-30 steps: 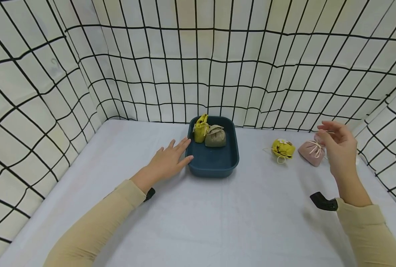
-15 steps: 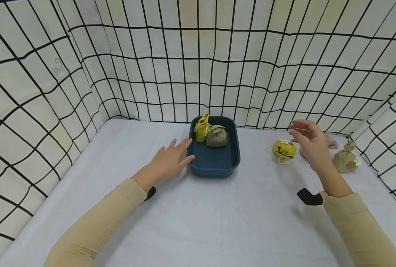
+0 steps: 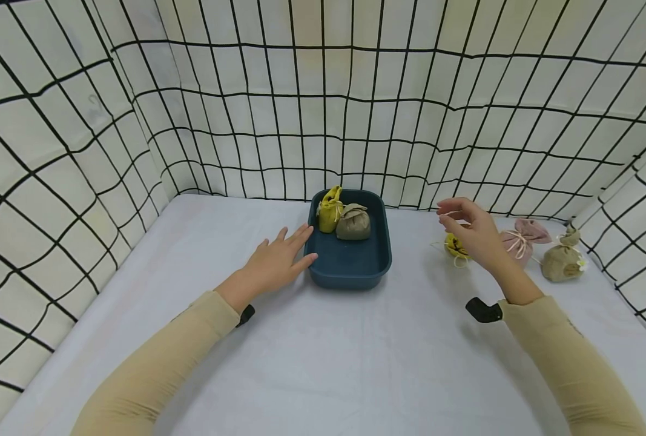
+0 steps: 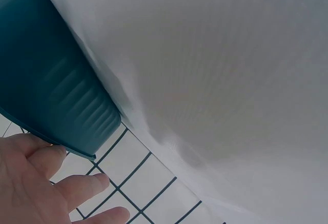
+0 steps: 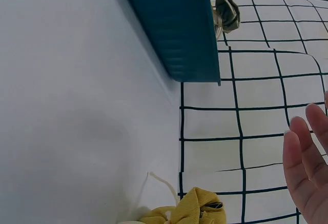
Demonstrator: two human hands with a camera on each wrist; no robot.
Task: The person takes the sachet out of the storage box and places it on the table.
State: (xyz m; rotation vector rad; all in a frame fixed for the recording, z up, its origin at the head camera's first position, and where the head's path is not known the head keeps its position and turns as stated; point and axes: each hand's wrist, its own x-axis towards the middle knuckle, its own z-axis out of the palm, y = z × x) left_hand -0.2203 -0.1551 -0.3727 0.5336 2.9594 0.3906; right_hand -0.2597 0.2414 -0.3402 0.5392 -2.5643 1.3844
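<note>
The right hand [image 3: 472, 233] hovers with loosely spread fingers, holding nothing, just above the yellow drawstring pouch [image 3: 456, 247] on the table [image 3: 355, 351], right of the blue tray [image 3: 350, 266]. The pouch looks soft, light and squashy, best pinched at its gathered, corded neck. The left hand [image 3: 276, 260] rests flat against the tray's side.

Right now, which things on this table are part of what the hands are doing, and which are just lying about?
In hand:
- right hand, hovering over the yellow pouch on the table
- left hand, fingers straight, against the blue tray
- yellow pouch in the tray and grey-green pouch in the tray

Lying about:
- pink pouch
- beige pouch
- grid-patterned cloth walls
</note>
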